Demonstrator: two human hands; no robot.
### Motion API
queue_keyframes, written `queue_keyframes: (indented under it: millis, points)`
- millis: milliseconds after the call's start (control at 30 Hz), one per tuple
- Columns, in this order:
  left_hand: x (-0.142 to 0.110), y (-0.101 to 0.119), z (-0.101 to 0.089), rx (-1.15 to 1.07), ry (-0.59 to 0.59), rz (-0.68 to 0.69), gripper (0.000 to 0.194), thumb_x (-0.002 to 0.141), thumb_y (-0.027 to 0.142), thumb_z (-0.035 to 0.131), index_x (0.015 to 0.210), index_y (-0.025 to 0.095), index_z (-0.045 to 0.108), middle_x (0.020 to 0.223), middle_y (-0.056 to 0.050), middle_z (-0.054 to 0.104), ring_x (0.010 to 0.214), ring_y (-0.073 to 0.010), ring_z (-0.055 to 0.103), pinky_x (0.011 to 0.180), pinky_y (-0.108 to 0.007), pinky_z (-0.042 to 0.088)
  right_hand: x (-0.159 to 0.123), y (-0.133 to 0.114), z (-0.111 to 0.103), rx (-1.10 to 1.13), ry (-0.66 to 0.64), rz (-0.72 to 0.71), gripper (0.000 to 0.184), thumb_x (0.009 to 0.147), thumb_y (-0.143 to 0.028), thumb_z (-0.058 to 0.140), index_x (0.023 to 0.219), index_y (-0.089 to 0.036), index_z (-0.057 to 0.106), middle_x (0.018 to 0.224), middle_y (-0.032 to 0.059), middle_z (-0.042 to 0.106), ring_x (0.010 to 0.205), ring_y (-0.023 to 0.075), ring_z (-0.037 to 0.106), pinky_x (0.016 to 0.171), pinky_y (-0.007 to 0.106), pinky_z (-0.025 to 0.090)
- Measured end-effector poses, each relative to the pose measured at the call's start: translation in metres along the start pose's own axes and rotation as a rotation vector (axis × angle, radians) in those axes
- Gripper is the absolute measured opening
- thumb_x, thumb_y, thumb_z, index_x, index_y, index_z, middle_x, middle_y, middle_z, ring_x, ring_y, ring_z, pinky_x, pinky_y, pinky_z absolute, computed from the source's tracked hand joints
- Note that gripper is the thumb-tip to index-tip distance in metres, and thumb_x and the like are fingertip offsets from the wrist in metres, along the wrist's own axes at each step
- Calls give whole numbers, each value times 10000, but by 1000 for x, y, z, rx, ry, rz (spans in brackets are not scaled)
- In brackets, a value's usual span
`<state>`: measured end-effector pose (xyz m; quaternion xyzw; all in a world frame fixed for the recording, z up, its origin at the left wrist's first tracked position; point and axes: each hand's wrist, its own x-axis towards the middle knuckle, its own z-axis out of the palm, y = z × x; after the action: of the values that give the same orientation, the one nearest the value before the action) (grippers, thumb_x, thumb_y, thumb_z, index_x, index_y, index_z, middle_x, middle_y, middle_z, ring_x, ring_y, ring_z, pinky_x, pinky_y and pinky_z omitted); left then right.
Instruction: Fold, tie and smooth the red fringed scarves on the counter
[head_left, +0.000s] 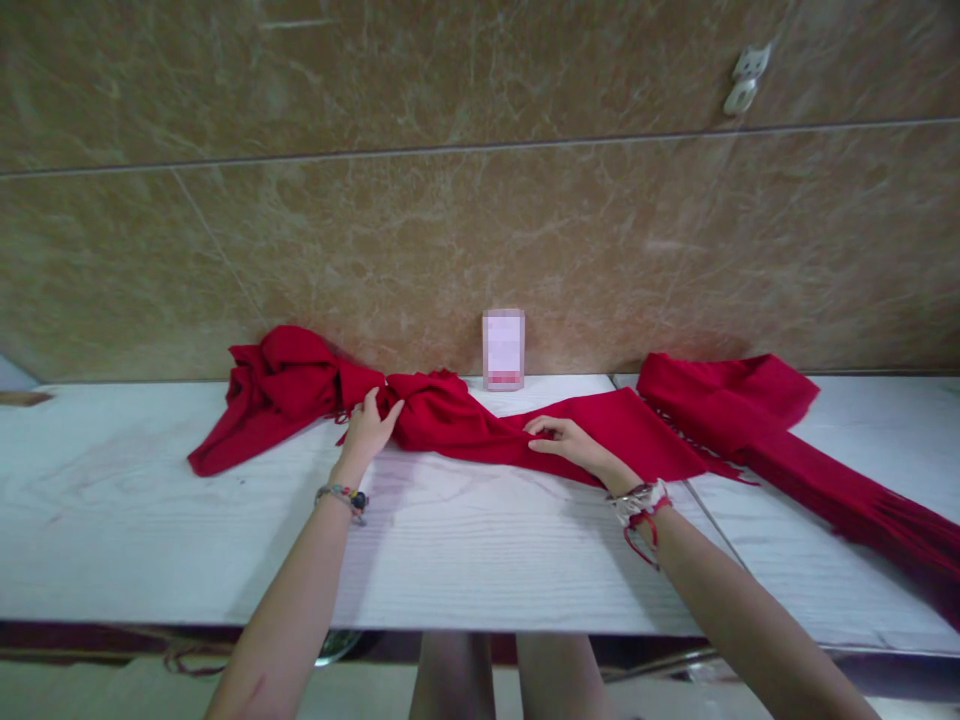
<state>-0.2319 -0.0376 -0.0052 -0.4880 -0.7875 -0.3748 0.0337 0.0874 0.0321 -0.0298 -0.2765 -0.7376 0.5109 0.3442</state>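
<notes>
Red fringed scarf cloth lies along the white wood-grain surface. My left hand [370, 428] rests where the bunched left part [296, 375] meets the gathered middle part [439, 412]. Its thumb and fingers are spread apart on the cloth. My right hand [570, 443] is on the flatter stretch of the red scarf [619, 425], its fingers curled and thumb close to them, with a little cloth seemingly pinched at the tips. Further right lies another folded red length [712, 395], its long fringed end running off toward the right edge. Whether the lengths are joined I cannot tell.
A phone-like pale rectangle [503, 350], its face blurred, leans upright against the brown marble-tiled wall [420, 240]. A small white cat-shaped hook [748, 80] is fixed high on the right. The white bench top [465, 540] has a seam at right. My legs show below its front edge.
</notes>
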Motion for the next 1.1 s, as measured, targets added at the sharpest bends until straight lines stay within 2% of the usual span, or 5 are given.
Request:
queue_keyframes:
  millis: [267,533,667,833,1100]
  points:
    - [5,-3,-6,-263,178,-96,318,658,149,581,974,133,561,811,-57,649,746,-182,635,724,-320,518,1,1,-2,-1,5,73,320,570,-465,672,642,-171,570,724,0,570,719,149,512,721,306,394]
    - [79,1,-122,-184,637,249,320,759,106,364,1016,176,541,1003,-70,615,962,-208,577,868,-410,448,3,4,-3,7,141,91,333,578,-495,613,638,-195,479,618,-46,472,619,123,437,621,266,364]
    - [107,-30,-137,171,178,317,389,788,255,363,1133,174,522,1129,-114,583,1097,-317,503,927,-559,331,1,2,-2,-24,142,75,282,612,-453,594,655,-199,480,630,-45,472,613,120,431,615,263,367]
    - [79,-59,-96,312,-85,303,512,707,373,544,1181,181,520,1325,-160,425,1240,-418,293,952,-628,238,2,4,-1,3,92,32,270,580,-410,627,714,-194,536,705,-18,540,703,143,500,701,292,404]
    - [-1,-4,-51,270,-614,667,708,727,506,567,1319,181,354,1412,-123,304,1305,-261,227,1048,-396,231,2,4,-2,-104,63,33,247,588,-392,645,716,-183,613,760,17,620,764,171,553,765,334,427]
